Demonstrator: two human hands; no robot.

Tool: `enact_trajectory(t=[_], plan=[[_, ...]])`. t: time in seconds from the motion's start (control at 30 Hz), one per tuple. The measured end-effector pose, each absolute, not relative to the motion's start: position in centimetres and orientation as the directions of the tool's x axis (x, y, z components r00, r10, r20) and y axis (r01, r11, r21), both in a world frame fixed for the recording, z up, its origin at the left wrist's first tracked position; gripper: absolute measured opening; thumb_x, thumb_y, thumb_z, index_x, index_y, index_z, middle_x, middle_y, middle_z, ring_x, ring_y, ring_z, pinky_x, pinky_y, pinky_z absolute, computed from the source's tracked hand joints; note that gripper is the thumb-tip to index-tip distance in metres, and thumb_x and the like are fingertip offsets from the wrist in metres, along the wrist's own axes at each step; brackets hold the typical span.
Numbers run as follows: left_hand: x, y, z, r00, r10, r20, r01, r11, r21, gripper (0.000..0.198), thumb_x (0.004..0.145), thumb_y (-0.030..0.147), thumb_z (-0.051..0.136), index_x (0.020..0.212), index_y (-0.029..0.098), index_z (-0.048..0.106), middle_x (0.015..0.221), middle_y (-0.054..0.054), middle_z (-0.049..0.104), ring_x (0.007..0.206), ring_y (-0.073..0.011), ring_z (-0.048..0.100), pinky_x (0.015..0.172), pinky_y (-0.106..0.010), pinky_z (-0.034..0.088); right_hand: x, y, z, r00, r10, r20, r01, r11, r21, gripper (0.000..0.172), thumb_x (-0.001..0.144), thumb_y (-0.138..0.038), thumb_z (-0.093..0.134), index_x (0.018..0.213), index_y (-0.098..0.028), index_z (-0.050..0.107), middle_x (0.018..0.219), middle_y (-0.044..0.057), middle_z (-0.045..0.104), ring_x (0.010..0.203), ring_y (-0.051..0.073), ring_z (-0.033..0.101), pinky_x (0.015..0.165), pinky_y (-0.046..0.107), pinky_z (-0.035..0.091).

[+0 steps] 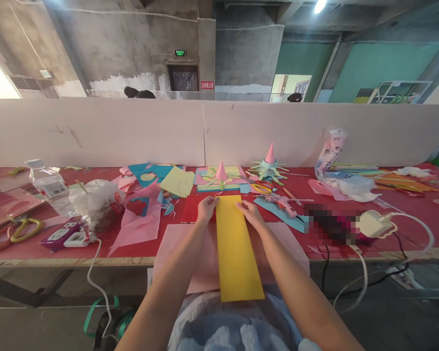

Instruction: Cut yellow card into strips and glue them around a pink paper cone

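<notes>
A long yellow paper strip runs from the table toward my lap, its near end hanging past the table edge. My left hand pinches its far left corner, and my right hand grips the far right edge. Beneath the strip lie a large pink sheet and a red sheet. Just beyond my hands stands a pink paper cone over layered colored paper. To its right, a second pink cone rises from a fringed light-blue paper base.
A pink glue gun and yellow-handled scissors lie right of my hands. Left are pink paper scraps, a purple power strip, a plastic bottle and more scissors. A white charger with cables sits right.
</notes>
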State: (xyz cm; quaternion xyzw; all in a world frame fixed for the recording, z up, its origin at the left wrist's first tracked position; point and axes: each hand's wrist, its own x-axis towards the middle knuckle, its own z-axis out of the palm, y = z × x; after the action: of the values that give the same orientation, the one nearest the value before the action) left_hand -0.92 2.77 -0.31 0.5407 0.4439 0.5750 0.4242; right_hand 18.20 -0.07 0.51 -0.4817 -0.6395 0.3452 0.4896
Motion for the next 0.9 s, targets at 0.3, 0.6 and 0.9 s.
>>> enact_trajectory(t=[0.3,0.6,0.9], plan=[[-1.9,3.1,-0.4,-0.17,0.956,0.238,0.051,-0.233,0.971,0.031,0.067,0.048,0.06,0.068,0.017,0.058,0.067,-0.002,0.063,0.063,-0.0136,0.057,0.052,-0.021,0.043,17.5,0.0,0.4,-0.02,0.931,0.366,0.447,0.335,-0.829,0.05,0.077,-0.064,0.043,0.054,-0.019,0.045,0.051,-0.002,0.047,0.053,0.013,0.043,0.052,0.024,0.029],[-2.6,3.6,-0.7,-0.255,0.933,0.253,0.088,-0.238,0.967,0.025,0.069,0.042,0.059,0.07,0.017,0.059,0.071,-0.003,0.064,0.066,-0.014,0.058,0.056,-0.021,0.042,17.7,0.4,0.1,-0.168,0.961,0.219,0.347,0.266,-0.899,0.039,0.073,-0.055,0.053,0.069,-0.017,0.06,0.071,0.002,0.064,0.067,0.017,0.056,0.061,0.025,0.038],[-2.7,3.8,-0.7,-0.303,0.904,0.3,0.182,-0.254,0.95,0.023,0.071,0.042,0.057,0.068,0.019,0.059,0.066,-0.001,0.064,0.06,-0.0131,0.055,0.053,-0.021,0.04,17.6,0.3,-0.2,-0.141,0.962,0.235,0.348,0.271,-0.898,0.033,0.073,-0.052,0.056,0.068,-0.019,0.054,0.069,0.002,0.064,0.067,0.018,0.059,0.061,0.026,0.04]])
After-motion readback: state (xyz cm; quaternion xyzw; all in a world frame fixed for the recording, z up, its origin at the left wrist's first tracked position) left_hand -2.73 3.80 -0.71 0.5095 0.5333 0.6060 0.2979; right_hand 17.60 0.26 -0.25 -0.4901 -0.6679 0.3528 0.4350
